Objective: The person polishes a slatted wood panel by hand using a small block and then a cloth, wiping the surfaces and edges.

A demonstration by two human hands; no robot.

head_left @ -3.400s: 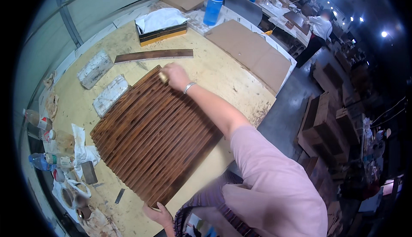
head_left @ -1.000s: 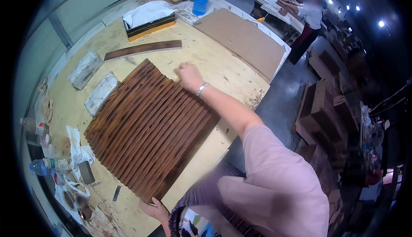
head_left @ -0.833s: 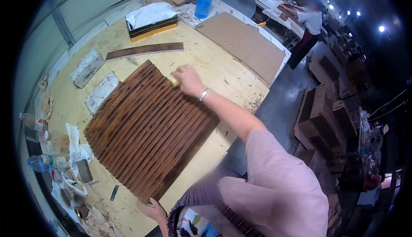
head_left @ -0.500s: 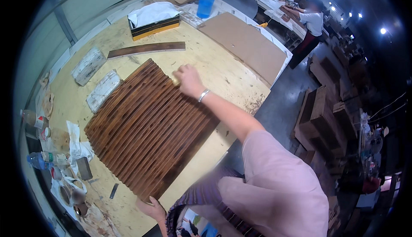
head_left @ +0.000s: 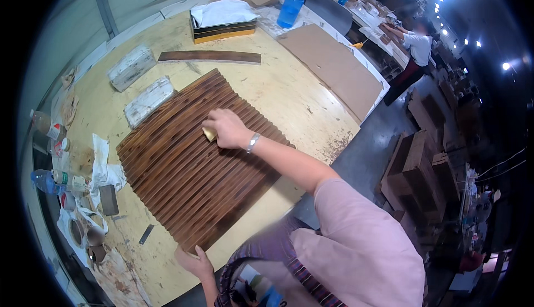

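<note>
- One left hand [head_left: 194, 262] of ours at the near corner of the slatted brown panel [head_left: 172, 179], thumb and fingers apart at the edge; we can't tell how firmly it grips.
- Panel lies on the pale table [head_left: 278, 87], stretching forward from our left hand to beneath and past the right.
- Our right hand [head_left: 225, 128] has fingers bent closed on a small yellowish pad [head_left: 209, 134], over the slats; silvery band [head_left: 253, 143] on that wrist.
- Left of our left hand: small dark flat piece [head_left: 146, 234], then grey block [head_left: 109, 200], then plastic bottles [head_left: 69, 180].
- Ahead-left of our right hand: two whitish blocks [head_left: 149, 102], one right by the panel.
- Straight ahead of it: dark wooden strip [head_left: 211, 57], then black-and-yellow box [head_left: 225, 33] topped with white cloth or paper [head_left: 222, 12].
- Ahead-right of it: cardboard sheet [head_left: 334, 68]; blue bottle [head_left: 291, 8] behind.
- Farthest ahead-right, we see a co-worker [head_left: 417, 48] at another table [head_left: 364, 15].
</note>
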